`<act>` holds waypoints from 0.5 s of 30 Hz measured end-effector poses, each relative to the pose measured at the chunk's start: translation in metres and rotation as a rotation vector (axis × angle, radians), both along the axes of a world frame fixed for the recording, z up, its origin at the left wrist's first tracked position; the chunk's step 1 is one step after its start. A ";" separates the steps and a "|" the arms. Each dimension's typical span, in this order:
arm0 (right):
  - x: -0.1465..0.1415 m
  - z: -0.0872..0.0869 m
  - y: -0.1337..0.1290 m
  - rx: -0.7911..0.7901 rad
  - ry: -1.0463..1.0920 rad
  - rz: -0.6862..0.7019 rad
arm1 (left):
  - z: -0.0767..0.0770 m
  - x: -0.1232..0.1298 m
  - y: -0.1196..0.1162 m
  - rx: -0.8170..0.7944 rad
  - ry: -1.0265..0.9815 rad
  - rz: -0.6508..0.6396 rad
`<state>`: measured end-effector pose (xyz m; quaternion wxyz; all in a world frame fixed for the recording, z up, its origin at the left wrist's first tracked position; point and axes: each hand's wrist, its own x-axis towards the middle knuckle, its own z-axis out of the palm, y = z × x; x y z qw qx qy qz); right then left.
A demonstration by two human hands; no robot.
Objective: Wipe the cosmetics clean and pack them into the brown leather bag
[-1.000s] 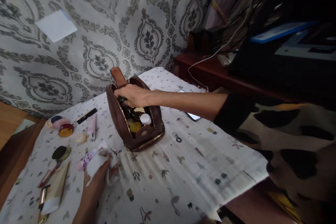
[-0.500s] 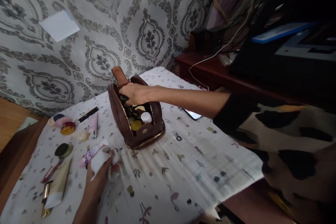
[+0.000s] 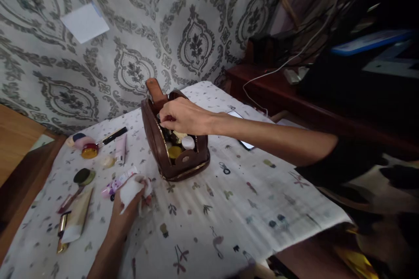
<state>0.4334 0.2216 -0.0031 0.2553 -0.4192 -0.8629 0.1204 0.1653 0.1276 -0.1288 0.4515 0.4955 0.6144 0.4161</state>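
Observation:
A brown cosmetic bag (image 3: 152, 139) stands unzipped on the cloth. Inside show a white-lidded jar (image 3: 188, 142), a yellow-lidded jar (image 3: 174, 152) and darker items. My right hand (image 3: 186, 115) is at the bag's opening, fingers curled inward; whatever is between them is hidden. My left hand (image 3: 129, 205) is closed round a crumpled white tissue (image 3: 131, 189), low on the table. Beside it lies a pink-and-white tube (image 3: 119, 181) with a purple pattern, partly covered by the tissue.
Left of the bag lie a pink tube (image 3: 121, 150), a makeup brush (image 3: 113, 136), an amber jar (image 3: 89, 151), a green jar (image 3: 84, 177) and a beige tube (image 3: 77, 218). Behind my right forearm is a phone (image 3: 247, 144). A white cable (image 3: 288, 59) hangs over the dark red furniture (image 3: 242, 76).
My right hand has lifted slightly out of the bag, its fingers now near the rim. The whole view has shifted a little. My left hand still holds the tissue.

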 end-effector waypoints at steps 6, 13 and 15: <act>0.004 0.005 -0.014 0.057 0.138 0.037 | 0.001 0.000 0.000 -0.011 -0.047 -0.057; -0.003 -0.001 -0.075 0.079 0.437 0.102 | 0.009 0.010 -0.003 0.004 -0.082 -0.005; -0.010 -0.010 -0.094 0.051 0.454 0.172 | 0.009 0.010 -0.005 0.029 -0.086 0.061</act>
